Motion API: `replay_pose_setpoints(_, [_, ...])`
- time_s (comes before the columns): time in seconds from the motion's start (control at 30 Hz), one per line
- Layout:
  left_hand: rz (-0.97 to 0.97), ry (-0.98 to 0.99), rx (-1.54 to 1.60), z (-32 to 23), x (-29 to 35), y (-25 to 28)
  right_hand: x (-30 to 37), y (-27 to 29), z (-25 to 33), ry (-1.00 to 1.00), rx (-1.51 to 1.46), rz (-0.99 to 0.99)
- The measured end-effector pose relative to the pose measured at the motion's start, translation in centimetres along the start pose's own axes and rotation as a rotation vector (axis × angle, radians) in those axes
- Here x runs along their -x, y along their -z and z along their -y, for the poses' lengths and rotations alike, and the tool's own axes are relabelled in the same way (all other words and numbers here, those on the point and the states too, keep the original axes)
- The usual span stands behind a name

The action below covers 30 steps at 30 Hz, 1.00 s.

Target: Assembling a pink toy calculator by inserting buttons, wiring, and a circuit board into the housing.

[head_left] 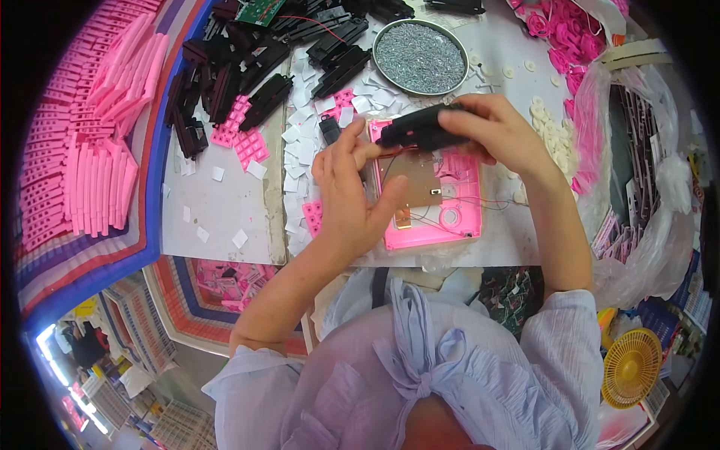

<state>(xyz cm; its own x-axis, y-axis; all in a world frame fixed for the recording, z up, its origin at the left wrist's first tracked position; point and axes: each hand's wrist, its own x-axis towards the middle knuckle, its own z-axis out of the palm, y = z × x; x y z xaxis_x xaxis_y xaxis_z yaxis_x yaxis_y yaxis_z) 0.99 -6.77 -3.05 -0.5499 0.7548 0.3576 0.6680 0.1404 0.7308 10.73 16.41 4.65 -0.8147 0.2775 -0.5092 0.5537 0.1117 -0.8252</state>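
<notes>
pink case (466,187) near table edge (240,259) | right grip (495,129) clamping black part (414,130) | left grip (349,181) curved, hold unclear

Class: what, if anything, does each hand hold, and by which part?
The right hand holds a black plastic part by its right end. The left hand is near the part's left end; whether it grips anything is unclear.

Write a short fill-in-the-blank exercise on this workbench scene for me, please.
1. The right hand grips a ____ plastic part.
2. The open plastic casing near the left hand is ____.
3. The yellow slotted basket sits toward the picture's lower ____ corner.

Missing words: black; pink; right.
</notes>
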Motion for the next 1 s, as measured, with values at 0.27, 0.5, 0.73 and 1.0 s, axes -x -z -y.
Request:
replay_pose_setpoints(0.27, [0.060,-0.116,-0.333,-1.7,-0.9,-0.8,0.1,-1.4,0.1,0.234,0.962,-0.407])
replay_pose_setpoints(0.5, [0.056,-0.144,-0.321,-1.4,-0.8,-0.9,0.0,0.1,-3.2,0.777,0.795,-0.124])
replay_pose_setpoints(0.73, [0.118,-0.105,-0.460,-3.1,-2.3,0.7,0.3,-1.2,-3.5,0.860,1.019,-0.307])
replay_pose_setpoints(1.0, [0.179,-0.247,-0.555,3.4,-15.6,-2.1,-1.8,2.6,-5.5,0.795,0.114,-0.349])
